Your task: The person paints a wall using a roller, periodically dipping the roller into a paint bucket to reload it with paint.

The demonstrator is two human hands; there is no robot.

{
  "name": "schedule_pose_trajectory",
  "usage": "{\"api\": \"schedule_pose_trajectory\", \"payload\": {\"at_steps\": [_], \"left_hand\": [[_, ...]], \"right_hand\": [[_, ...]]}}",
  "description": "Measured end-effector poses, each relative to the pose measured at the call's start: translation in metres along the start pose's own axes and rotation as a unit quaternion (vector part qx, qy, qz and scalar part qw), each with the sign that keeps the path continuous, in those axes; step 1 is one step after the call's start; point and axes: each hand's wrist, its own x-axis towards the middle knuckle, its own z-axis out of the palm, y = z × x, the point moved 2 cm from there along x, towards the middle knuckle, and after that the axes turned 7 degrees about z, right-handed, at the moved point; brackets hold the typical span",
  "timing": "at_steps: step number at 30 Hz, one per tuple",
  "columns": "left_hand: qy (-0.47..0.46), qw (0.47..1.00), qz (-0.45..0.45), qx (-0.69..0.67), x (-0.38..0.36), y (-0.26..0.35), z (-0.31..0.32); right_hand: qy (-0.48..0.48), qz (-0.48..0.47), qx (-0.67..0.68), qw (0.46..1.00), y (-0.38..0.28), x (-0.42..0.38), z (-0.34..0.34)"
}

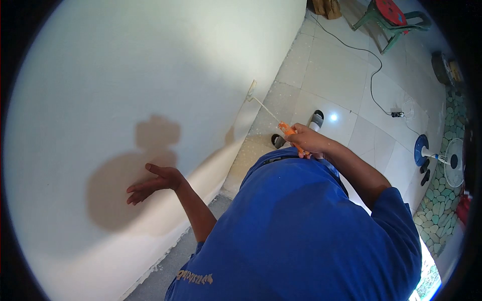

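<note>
My right hand (307,139) is wrapped round the orange handle of a paint roller (287,128), low in front of my waist. The roller's thin metal rod runs up and left to a small pale roller head (252,90), which is right at the white wall (211,60). My left hand (154,183) is raised before the wall with its fingers spread and nothing in it. A shadow of my head and body falls on the wall around that hand.
Pale tiles (334,60) cover the floor, with a black cable (372,75) running to a socket block (397,115). A green chair (394,22) with a red seat stands at the top right. At the right are a standing fan (427,150) and green pebble stonework (437,200).
</note>
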Motion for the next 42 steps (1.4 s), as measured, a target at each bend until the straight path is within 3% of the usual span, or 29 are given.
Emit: {"api": "schedule_pose_trajectory", "payload": {"at_steps": [10, 13, 15, 16, 19, 21, 25, 30, 33, 37, 42], "left_hand": [[-0.032, 0.999, 0.012, 0.006, -0.001, 0.005, -0.005], [-0.060, 0.998, -0.002, 0.020, 0.000, 0.012, -0.014], [-0.113, 0.991, -0.067, -0.006, 0.005, 0.017, -0.026], [-0.089, 0.989, -0.076, -0.088, 0.015, 0.027, -0.034], [-0.036, 0.990, 0.020, -0.137, 0.053, 0.037, -0.042], [-0.019, 0.995, -0.002, -0.102, 0.076, 0.043, -0.032], [0.045, 0.999, -0.007, 0.030, 0.084, 0.039, -0.005], [0.072, 0.996, -0.001, 0.057, 0.083, 0.042, 0.005], [0.069, 0.996, -0.012, 0.062, 0.083, 0.042, 0.003], [0.072, 0.996, -0.038, 0.042, 0.084, 0.048, 0.006], [0.073, 0.995, -0.046, 0.053, 0.084, 0.049, 0.007]], "right_hand": [[0.000, -0.005, -0.007, 1.000, 0.005, 0.090, -0.016], [0.017, 0.013, -0.008, 1.000, 0.002, 0.116, -0.025], [0.009, 0.004, 0.012, 1.000, -0.003, 0.123, -0.031], [0.007, 0.006, 0.016, 1.000, -0.005, 0.128, -0.035], [-0.006, 0.051, 0.023, 0.998, -0.002, 0.150, -0.046], [-0.023, 0.069, 0.037, 0.997, 0.000, 0.165, -0.055], [-0.041, 0.053, 0.024, 0.997, -0.008, 0.150, -0.065], [-0.019, 0.007, -0.048, 0.999, -0.024, 0.080, -0.077], [-0.030, -0.009, 0.025, 0.999, -0.034, 0.031, -0.078], [-0.063, 0.019, 0.043, 0.997, -0.025, 0.026, -0.091], [-0.029, 0.013, 0.016, 0.999, -0.011, 0.082, -0.082]]}}
